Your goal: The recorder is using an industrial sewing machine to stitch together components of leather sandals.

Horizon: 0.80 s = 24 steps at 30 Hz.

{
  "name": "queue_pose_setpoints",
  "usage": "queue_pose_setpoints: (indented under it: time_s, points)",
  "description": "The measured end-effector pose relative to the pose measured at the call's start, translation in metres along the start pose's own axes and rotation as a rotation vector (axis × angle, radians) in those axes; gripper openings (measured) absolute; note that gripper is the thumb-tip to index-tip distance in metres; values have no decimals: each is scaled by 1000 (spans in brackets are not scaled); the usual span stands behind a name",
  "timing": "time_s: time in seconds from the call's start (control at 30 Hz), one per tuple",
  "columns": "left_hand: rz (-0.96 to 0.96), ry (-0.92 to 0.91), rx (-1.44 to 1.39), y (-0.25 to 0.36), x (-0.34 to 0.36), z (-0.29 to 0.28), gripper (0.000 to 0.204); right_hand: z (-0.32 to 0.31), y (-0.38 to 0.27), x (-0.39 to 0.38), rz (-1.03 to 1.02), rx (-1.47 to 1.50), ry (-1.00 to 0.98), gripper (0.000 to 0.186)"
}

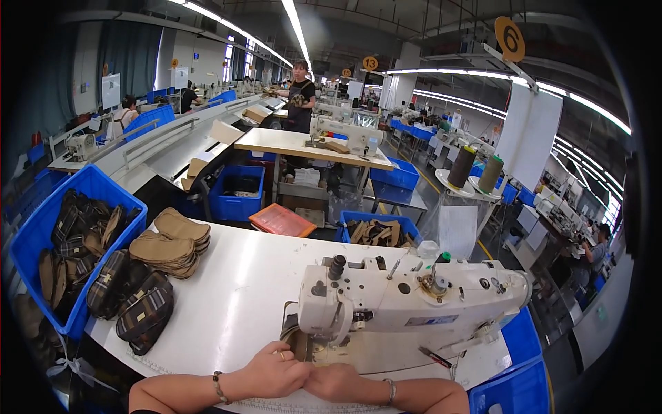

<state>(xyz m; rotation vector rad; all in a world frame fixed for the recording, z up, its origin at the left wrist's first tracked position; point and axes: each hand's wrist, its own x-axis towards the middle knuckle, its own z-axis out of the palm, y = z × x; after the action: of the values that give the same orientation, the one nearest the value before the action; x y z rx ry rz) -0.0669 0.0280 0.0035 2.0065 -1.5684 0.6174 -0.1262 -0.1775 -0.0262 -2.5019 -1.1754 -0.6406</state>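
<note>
A white industrial sewing machine (414, 303) stands before me on the white tabletop. A brown-and-dark fabric piece (298, 343) sits beside its needle area, partly hidden by the machine head. My left hand (276, 370) is closed on the near end of this piece, with a ring on one finger. Against it, knuckles toward me, my right hand (338, 383) is curled shut; what its fingers pinch, if anything, is hidden. Left of the hands lie plaid pouches (146, 314) and a stack of tan fabric pieces (172, 241). Small thread snips (436, 356) rest right of the needle area.
A blue bin (103, 186) full of plaid and brown pieces stands at the left edge. Another blue bin (379, 219) of tan pieces sits behind the table. Thread cones (462, 165) rise at the back right. A person (301, 96) stands farther back among other workstations.
</note>
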Motion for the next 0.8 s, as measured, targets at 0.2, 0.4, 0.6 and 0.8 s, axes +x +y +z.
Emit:
queue_pose_setpoints:
  time_s: [0.2, 0.4, 0.6, 0.8]
  points:
    - [-136, -78, 96, 0, 3, -9, 19, -10, -2, 10, -110, -101, 106, 9]
    - [-268, -208, -27, 3, -1, -5, 28, -12, 0, 11, -83, -159, 167, 11]
    - [-100, -58, 134, 9, 3, -10, 25, -9, 7, 9, -46, -146, 228, 12]
    - [-44, -4, -85, -1, -13, 11, 23, 0, 3, 8, -97, -30, 236, 8]
